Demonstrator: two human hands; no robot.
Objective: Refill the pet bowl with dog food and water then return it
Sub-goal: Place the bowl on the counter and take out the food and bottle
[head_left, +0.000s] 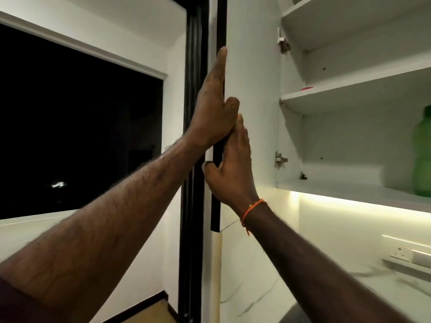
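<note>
A white wall cabinet stands open, and its door (254, 89) swings toward me with a black strip (215, 206) down its free edge. My left hand (214, 108) holds that edge high up, fingers straight along the outer side and thumb on the inner face. Just below it, my right hand (233, 169) holds the same edge, fingers flat on the inner face and thumb hooked round the outer side. A green plastic bottle (423, 155) stands on the bottom shelf at the right. No pet bowl or dog food is in view.
White shelves (349, 92) fill the upper right, with a small red thing (305, 88) on the middle one. A lit marble counter (349, 287) and a wall socket (401, 251) lie below. A dark window (81, 124) and a black frame (193, 113) are on the left.
</note>
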